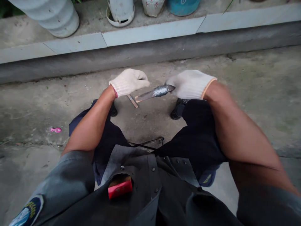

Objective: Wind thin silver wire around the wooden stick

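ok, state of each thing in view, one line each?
Left hand: gloved, fingers curled shut; contents unclear.
Right hand: gloved, closed on wound strip.
Wound strip: held aloft, partly wrapped in silvery strand.
Stick: lying loose, apparently on ground.
Red packet: partly out of pocket.
Pink item: lying on ground.
Blue pot: upright on ledge.

pots (121,11) stand on the ledge (152,35), beyond the stick (161,91) in the right hand (190,84).

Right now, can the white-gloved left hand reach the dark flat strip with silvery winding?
Likely yes: the left hand is near the strip held in the right hand, and nothing visible blocks it.
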A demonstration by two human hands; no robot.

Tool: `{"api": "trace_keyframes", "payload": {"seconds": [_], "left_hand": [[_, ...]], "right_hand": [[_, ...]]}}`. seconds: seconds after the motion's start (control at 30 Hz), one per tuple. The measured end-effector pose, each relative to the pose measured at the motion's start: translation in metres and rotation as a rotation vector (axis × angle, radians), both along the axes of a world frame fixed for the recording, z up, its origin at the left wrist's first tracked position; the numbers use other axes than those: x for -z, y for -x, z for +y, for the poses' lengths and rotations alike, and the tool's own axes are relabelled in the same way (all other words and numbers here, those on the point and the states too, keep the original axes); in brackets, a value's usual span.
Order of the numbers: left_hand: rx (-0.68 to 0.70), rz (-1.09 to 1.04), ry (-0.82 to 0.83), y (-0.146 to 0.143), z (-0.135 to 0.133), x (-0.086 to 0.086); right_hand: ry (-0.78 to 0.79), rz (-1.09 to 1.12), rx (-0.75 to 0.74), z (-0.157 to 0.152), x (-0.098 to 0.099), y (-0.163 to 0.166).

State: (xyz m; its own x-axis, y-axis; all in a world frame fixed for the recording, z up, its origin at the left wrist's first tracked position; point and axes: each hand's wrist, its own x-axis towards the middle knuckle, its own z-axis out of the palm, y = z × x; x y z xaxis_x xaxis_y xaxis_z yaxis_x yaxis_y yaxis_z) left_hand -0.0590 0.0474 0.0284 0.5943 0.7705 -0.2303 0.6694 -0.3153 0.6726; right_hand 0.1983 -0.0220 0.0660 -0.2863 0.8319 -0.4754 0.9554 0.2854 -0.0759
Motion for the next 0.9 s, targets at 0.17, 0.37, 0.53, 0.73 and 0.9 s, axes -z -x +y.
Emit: {"api": "trace_keyframes", "payload": {"seconds": [0.17,0.37,0.53,0.73,0.9], "left_hand": [[-0.022,-0.363,0.142,0.002,0.003,0.004],[-0.105,-0.379,0.114,-0.004,-0.001,0.004],[-0.037,-0.287,0.112,-0.010,-0.008,0.006],[0.053,-0.148,0.047,-0.011,-0.013,-0.002],[0.084,-0.082,-0.088,-0.001,-0.005,-0.001]], "right_hand": [[-0.043,0.300,0.148,0.003,-0.002,-0.016],[-0.091,0.518,0.465,0.001,-0.012,-0.005],[-0.355,0.282,0.476,0.013,-0.004,-0.002],[-0.275,-0.052,0.406,0.016,0.002,0.011],[-0.056,-0.165,0.092,0.007,0.000,0.013]]}}
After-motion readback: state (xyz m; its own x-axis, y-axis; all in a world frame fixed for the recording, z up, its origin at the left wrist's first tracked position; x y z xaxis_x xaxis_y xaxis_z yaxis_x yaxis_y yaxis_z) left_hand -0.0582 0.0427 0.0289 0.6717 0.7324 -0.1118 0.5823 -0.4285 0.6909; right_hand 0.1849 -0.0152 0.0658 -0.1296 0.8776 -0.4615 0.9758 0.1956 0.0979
